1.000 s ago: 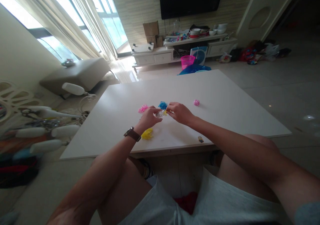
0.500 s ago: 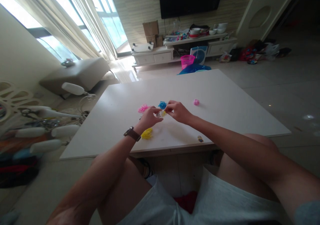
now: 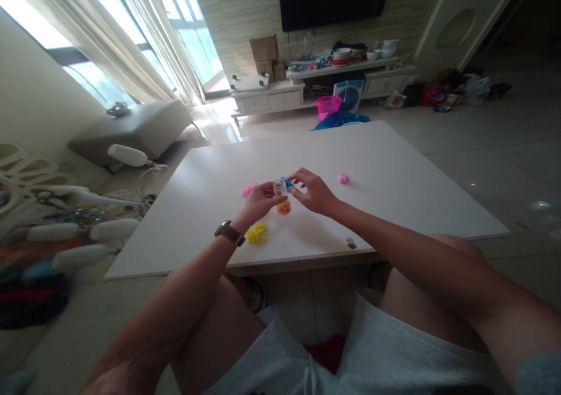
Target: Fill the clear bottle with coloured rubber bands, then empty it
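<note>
A small clear jar (image 3: pixel 279 186) stands nearly upright over the table, its lower part filled with yellow and orange-pink bits. My left hand (image 3: pixel 259 201), with a watch on its wrist, is closed around the jar's side. Beside the jar's mouth is my right hand (image 3: pixel 312 191), its thumb and fingers apart, with nothing visible between them. Behind the hands lies a blue pile of small strands (image 3: pixel 287 183), partly covered by the right fingers. A pink pile (image 3: pixel 249 189) shows past my left hand. A yellow pile (image 3: pixel 256 233) lies nearer me.
On the white table (image 3: pixel 372 155) sit a pink round piece (image 3: pixel 344 179) to the right and a small cartoon-figure sticker (image 3: pixel 351 243) by the front edge. Beyond the table are a pink basket (image 3: pixel 328 107) and a low cabinet (image 3: pixel 272 99).
The jar has turned from lying tilted to upright between my hands, showing its contents. My right fingers have come off it and spread, moving slightly up.
</note>
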### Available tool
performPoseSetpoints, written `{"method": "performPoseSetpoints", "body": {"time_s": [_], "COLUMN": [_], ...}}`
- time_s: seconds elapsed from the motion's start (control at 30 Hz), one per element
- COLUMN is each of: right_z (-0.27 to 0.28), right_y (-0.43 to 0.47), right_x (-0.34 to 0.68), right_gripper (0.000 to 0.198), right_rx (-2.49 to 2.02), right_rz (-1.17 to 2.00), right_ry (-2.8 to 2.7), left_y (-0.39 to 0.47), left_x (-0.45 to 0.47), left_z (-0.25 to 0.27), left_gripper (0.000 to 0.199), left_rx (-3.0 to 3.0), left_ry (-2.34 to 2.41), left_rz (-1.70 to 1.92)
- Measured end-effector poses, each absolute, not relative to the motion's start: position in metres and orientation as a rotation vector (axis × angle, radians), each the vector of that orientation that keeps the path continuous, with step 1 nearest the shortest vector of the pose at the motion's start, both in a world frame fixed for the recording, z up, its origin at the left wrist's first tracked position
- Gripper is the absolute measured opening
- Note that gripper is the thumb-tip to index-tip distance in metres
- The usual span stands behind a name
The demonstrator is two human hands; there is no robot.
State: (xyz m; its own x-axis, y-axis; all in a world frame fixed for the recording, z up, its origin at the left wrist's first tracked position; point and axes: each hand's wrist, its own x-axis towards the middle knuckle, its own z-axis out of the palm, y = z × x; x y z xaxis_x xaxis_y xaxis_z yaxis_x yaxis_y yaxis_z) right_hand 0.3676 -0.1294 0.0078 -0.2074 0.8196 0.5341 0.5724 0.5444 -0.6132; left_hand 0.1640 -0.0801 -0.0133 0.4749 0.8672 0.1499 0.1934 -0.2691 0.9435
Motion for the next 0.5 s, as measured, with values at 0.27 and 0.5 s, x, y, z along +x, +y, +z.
{"method": "performPoseSetpoints", "body": {"time_s": [0.27, 0.5], "right_z": [0.004, 0.004], "right_y": [-0.13, -0.131], "right_x": [0.365, 0.364], "right_gripper": [0.028, 0.019], "right_rx": [-1.18, -1.274], "right_rz": [0.569, 0.55], "right_ry": [-1.91, -1.931], "left_y": [-0.088, -0.072], "left_x": [0.168, 0.152], "left_z": [-0.01, -0.012], "left_gripper": [0.054, 0.049], "left_rx": [1.783, 2.049], "left_ry": [0.815, 0.847], "left_rz": [0.811, 0.654]}}
